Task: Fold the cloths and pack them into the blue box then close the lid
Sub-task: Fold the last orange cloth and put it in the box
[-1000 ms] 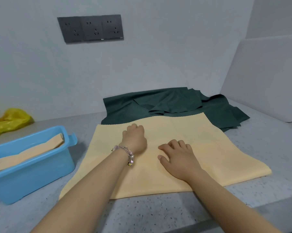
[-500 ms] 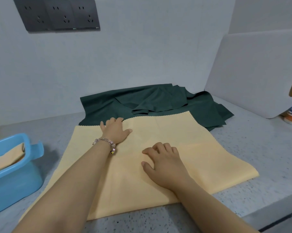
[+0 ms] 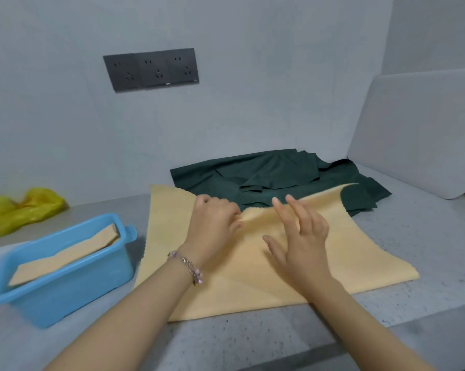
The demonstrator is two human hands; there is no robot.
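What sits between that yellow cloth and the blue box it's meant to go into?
Nothing visible on the counter between them. The yellow cloth lies right beside the blue box, whose top is open. A folded cloth already lies inside and sticks above the rim, taking up room.

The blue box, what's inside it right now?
The blue box holds one folded tan cloth lying slanted, one end raised against the rim. Anything beneath that cloth is covered and can't be seen.

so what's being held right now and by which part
The left hand pinches the yellow cloth at its far edge, near the middle. The right hand holds nothing.
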